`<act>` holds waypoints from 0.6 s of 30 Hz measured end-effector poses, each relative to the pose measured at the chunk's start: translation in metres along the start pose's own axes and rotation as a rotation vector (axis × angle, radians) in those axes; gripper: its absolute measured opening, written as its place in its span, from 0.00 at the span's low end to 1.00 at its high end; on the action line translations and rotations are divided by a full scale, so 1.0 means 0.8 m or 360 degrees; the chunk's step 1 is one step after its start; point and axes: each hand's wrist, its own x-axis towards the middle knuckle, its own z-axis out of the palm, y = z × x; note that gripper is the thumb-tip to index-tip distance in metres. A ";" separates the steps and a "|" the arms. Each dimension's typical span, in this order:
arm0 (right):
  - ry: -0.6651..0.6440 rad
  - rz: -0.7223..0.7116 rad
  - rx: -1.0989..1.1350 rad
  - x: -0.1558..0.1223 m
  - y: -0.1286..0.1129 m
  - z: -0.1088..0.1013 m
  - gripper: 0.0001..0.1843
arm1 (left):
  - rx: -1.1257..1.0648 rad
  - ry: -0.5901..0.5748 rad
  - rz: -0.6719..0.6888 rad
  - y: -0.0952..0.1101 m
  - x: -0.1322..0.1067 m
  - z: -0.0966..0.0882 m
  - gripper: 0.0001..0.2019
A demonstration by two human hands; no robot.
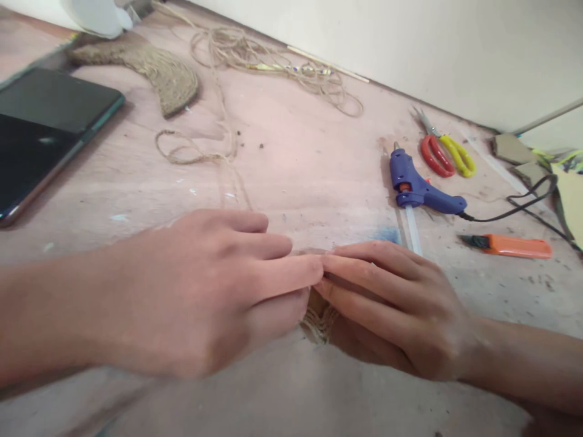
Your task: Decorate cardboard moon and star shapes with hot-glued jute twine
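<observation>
In the lower middle, a small cardboard piece with rows of jute twine (320, 325) along its edge lies under my fingers. My left hand (218, 291) is closed on it from the left, palm down. From the right, my right hand (396, 303) presses on the same piece, its fingertips meeting those of my left hand. Most of the piece is hidden beneath both hands. A strand of jute twine (239, 182) runs from the loose tangle down towards my left hand.
A blue glue gun (410, 182), red-and-yellow-handled scissors (441, 145) and an orange cutter (517, 246) lie to the right. Tangled twine (232, 45) is at the back. On the left are a phone (50, 121), a curved twine-covered piece (159, 73) and a white bottle (98, 18).
</observation>
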 end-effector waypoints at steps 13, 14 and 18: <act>0.0140 0.0204 0.0371 -0.002 0.014 -0.019 0.14 | 0.0045 0.0078 0.0038 -0.006 0.007 -0.006 0.32; 0.0168 0.0234 0.0404 0.000 0.014 -0.018 0.11 | 0.0070 0.0077 0.0046 -0.006 0.007 -0.006 0.33; 0.0127 0.0255 0.0312 0.002 0.010 -0.012 0.13 | 0.0144 0.0104 0.0051 -0.006 0.008 -0.005 0.36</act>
